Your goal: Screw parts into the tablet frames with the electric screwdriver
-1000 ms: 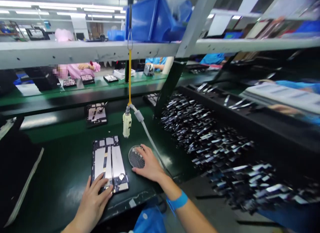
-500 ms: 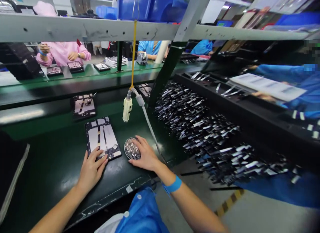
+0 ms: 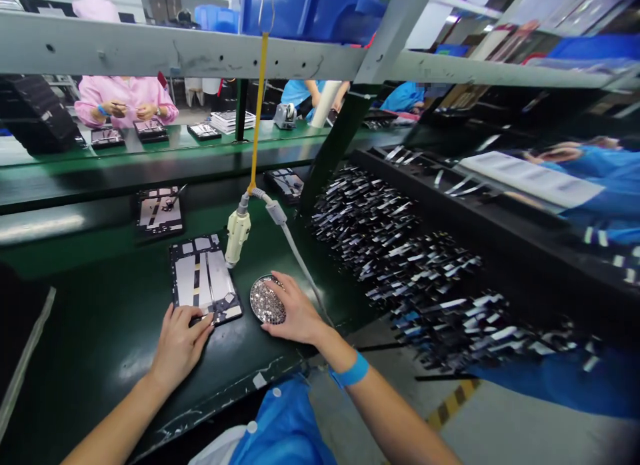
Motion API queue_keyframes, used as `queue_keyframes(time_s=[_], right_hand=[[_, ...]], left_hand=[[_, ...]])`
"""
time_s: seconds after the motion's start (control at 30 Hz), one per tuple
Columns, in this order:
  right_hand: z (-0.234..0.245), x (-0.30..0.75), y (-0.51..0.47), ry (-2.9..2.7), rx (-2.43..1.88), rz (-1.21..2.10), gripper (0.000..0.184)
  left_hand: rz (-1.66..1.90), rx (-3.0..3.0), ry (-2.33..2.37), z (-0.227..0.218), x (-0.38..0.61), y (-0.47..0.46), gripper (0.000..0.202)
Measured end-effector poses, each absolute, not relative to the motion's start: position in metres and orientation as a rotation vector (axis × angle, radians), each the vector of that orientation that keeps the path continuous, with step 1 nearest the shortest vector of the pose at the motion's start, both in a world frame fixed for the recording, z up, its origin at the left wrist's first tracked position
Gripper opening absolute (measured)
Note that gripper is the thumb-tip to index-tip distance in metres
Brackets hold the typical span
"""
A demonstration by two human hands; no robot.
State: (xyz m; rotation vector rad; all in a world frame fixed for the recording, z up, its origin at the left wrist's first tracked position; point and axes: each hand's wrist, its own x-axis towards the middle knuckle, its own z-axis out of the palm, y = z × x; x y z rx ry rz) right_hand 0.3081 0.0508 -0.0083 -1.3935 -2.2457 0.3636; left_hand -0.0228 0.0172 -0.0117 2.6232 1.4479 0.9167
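An opened tablet [image 3: 187, 278], with pale battery panels and a black frame, lies on the green bench. Curled over its lower left edge, my left hand [image 3: 181, 345] has thumb and fingers drawn close together; what is between them is too small to make out. My right hand [image 3: 296, 312] grips the right rim of a round dish [image 3: 253, 308], thumb at the near side and fingers reaching over the top. Small shiny metal pieces [image 3: 268, 301] cover the dish. A cream handheld power tool [image 3: 237, 237] hangs from a yellow cord just above the tablet's right edge.
Another opened tablet [image 3: 161, 210] lies farther back, with one more [image 3: 285, 184] behind the hanging cable [image 3: 295, 245]. Dense dark strips with silvery ends [image 3: 400, 245] fill the right side. A metal shelf beam [image 3: 200, 55] crosses overhead. Co-workers sit beyond the bench and at right.
The metal pieces have spread across the dish, hiding the holes seen before. The hanging tool has swung left and nearer. My left fingers have curled in more.
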Motion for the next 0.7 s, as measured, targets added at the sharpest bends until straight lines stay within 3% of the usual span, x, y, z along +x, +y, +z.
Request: queue_keyframes(time_s=[0.27,0.47,0.7], right_hand=[[-0.013,0.315,0.049,-2.245,-1.492,0.419,0.098],[0.002,0.316,0.014,-2.395,-1.524,0.329,0.082],[0.019,0.295,0.013,-2.623,-1.329,0.484,0.09]], left_hand=[[0.863,2.619,1.405,-0.013,-0.041,0.006,0.02],[0.8,2.624,1.364,-0.007,-0.044,0.025,0.021],[0.917,2.604,1.362,-0.013,-0.039,0.047,0.02]])
